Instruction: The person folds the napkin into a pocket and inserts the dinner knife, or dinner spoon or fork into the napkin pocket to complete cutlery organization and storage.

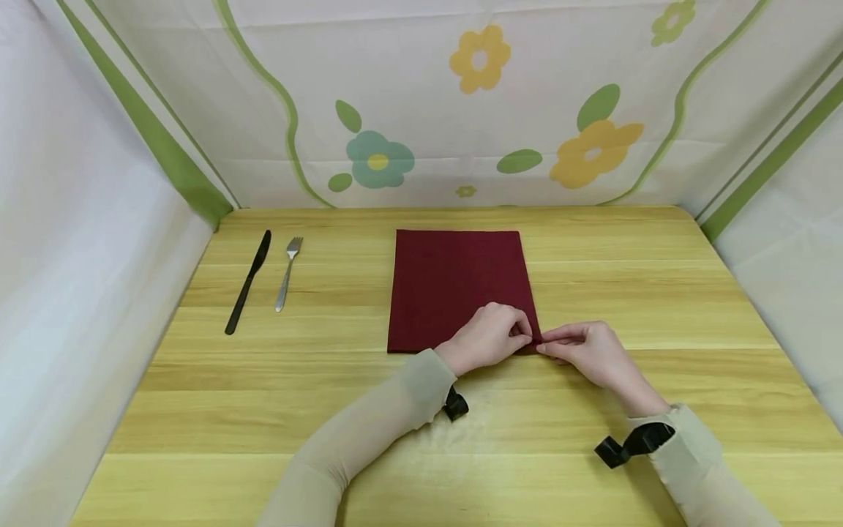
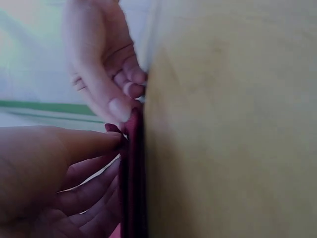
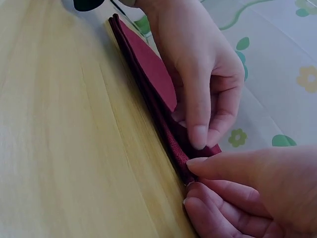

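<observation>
A dark red cloth napkin (image 1: 454,282), folded into a layered square, lies flat at the middle of the table. At its near right corner my left hand (image 1: 490,334) pinches the top layer, slightly raised between thumb and fingers (image 3: 200,134). My right hand (image 1: 589,353) meets it from the right and grips the same corner between thumb and fingertips (image 3: 198,166). The stacked edges of the napkin (image 2: 132,183) show in the left wrist view, with both hands' fingertips close together there. Exactly which layers each hand holds is partly hidden.
Left of the napkin, a black knife (image 1: 249,282) and a silver fork (image 1: 288,274) lie on the wooden table (image 1: 342,424). A flowered white curtain (image 1: 435,102) hangs behind the table's far edge, and white cloth walls (image 1: 85,241) border both sides.
</observation>
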`<control>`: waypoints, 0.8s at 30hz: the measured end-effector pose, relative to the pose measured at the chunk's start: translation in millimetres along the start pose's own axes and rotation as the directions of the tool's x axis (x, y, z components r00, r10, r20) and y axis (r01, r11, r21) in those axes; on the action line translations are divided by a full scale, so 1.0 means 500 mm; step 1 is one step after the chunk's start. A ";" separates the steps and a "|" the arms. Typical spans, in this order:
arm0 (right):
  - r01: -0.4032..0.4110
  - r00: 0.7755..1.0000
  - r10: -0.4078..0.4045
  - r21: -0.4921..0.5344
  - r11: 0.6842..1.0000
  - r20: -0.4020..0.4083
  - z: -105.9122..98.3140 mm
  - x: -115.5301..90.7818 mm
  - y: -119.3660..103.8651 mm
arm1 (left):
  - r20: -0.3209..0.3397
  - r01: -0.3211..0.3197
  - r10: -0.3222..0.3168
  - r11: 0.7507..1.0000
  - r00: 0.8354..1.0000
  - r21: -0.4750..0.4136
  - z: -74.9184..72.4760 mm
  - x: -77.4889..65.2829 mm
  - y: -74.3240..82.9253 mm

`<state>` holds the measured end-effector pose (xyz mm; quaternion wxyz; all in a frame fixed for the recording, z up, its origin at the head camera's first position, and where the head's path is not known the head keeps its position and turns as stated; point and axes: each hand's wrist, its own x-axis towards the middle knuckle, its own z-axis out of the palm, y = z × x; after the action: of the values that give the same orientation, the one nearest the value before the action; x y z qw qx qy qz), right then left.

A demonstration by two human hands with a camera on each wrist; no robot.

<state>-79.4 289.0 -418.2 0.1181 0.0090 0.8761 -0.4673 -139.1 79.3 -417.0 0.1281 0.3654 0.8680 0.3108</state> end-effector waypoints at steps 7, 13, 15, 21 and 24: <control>-0.051 0.999 0.050 0.072 0.996 0.014 -0.001 0.004 -0.006 | -0.117 0.059 -0.081 0.981 0.990 -0.185 -0.055 -0.011 -0.020; -0.061 0.998 0.061 0.103 0.993 0.002 0.003 0.004 -0.013 | -0.205 0.109 -0.178 0.945 0.963 -0.309 -0.109 -0.024 -0.049; -0.058 0.998 0.058 0.114 0.992 0.000 0.004 0.004 -0.013 | -0.220 0.115 -0.201 0.930 0.955 -0.349 -0.123 -0.030 -0.061; -0.054 0.999 0.054 0.099 0.994 -0.003 0.006 0.004 -0.008 | -0.242 0.138 -0.263 0.891 0.934 -0.433 -0.159 -0.042 -0.095; -0.052 0.999 0.052 0.096 0.994 0.000 0.007 0.005 -0.004 | -0.265 0.147 -0.295 0.874 0.918 -0.464 -0.177 -0.048 -0.113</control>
<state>-81.2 284.8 -419.0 0.1284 0.0384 0.8522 -0.5057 -193.5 -7.7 -384.5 0.0957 0.1680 0.8220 0.5357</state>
